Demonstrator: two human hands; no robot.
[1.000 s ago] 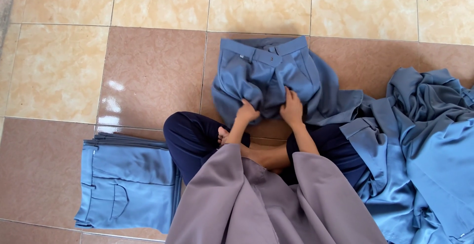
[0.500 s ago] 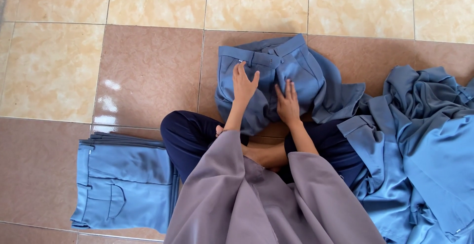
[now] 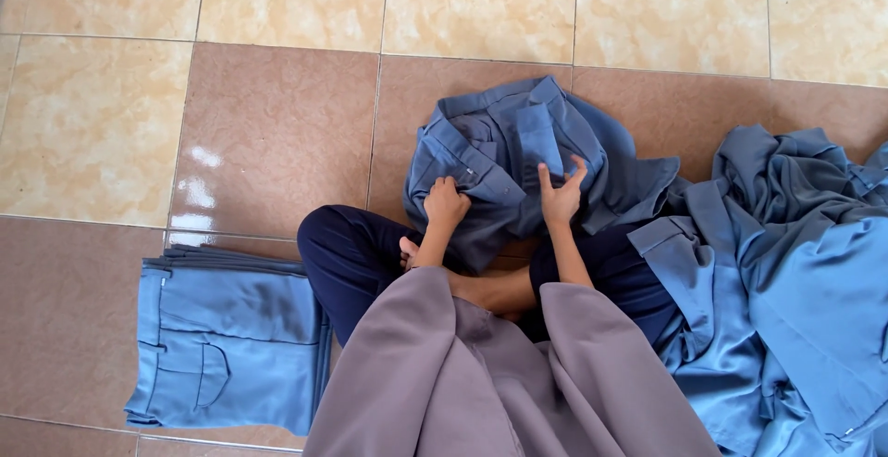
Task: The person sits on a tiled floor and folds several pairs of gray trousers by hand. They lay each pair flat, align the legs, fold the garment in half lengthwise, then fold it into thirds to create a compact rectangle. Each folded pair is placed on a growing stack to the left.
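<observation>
A crumpled pair of blue-grey trousers (image 3: 518, 147) lies on the tiled floor in front of my crossed legs. My left hand (image 3: 446, 203) is closed on the waistband edge at the trousers' left side. My right hand (image 3: 561, 196) pinches the cloth near the middle, thumb and fingers around a fold. Both arms come out of wide mauve sleeves (image 3: 481, 374).
A neat stack of folded blue trousers (image 3: 227, 341) lies on the floor at my left. A loose heap of blue garments (image 3: 786, 281) spreads at my right, touching my knee. Beige and brown floor tiles (image 3: 277, 133) stretch ahead.
The trousers were bunched in both hands, then my left hand lifted flat over them. Now both hands grip the cloth, and the garment lies more spread, waistband to the left.
</observation>
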